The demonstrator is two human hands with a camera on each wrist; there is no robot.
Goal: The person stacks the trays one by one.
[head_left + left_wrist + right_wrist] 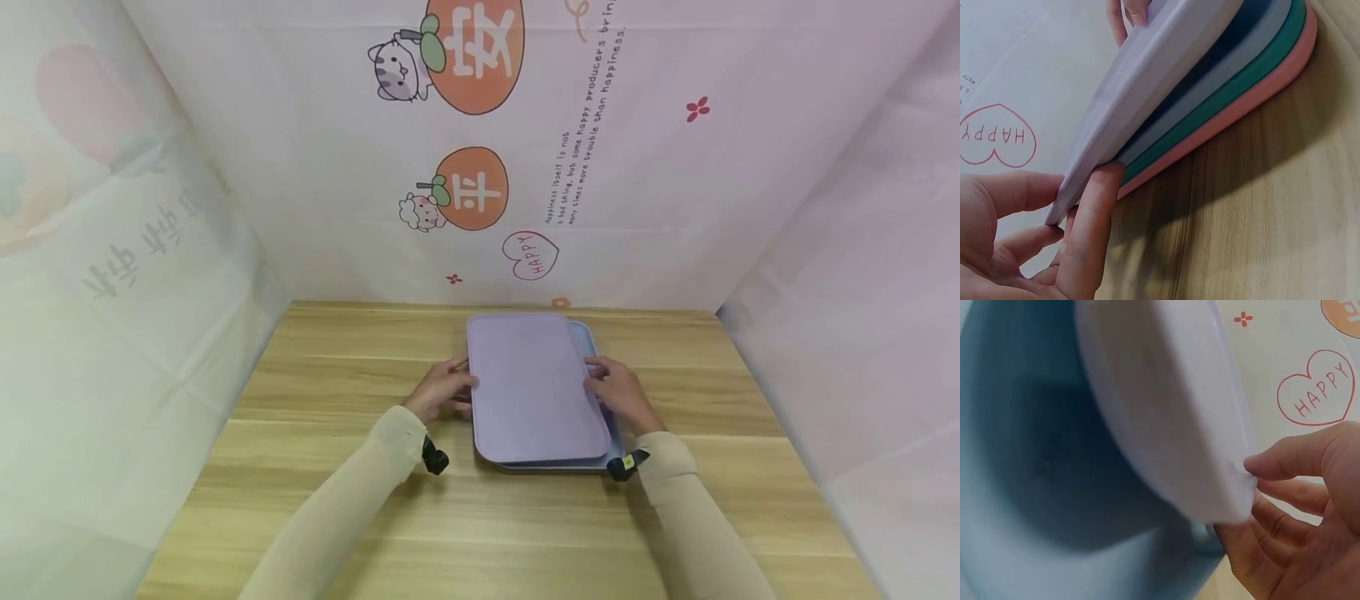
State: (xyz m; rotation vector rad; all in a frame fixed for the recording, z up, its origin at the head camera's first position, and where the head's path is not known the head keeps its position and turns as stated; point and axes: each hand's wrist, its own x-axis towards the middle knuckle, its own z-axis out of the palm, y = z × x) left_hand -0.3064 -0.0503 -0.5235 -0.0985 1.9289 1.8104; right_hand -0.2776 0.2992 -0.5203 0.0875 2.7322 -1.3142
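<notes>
A lilac rectangular tray (536, 387) with rounded corners is held over a stack of trays, raised and tilted off it. My left hand (442, 390) pinches its left rim, thumb on top and fingers below. At the opposite rim my right hand (618, 392) pinches the edge between thumb and fingers. Directly beneath is a blue tray (1029, 487), its inside shaded by the lilac one. In the left wrist view, a green tray (1235, 94) and a pink tray (1272, 81) show lower in the stack, which sits on the table.
The wood-grain table (360, 517) carries the stack near its back edge. A printed white cloth (337, 167) with orange fruit drawings hangs behind, and pale cloth walls (862, 333) close in both sides.
</notes>
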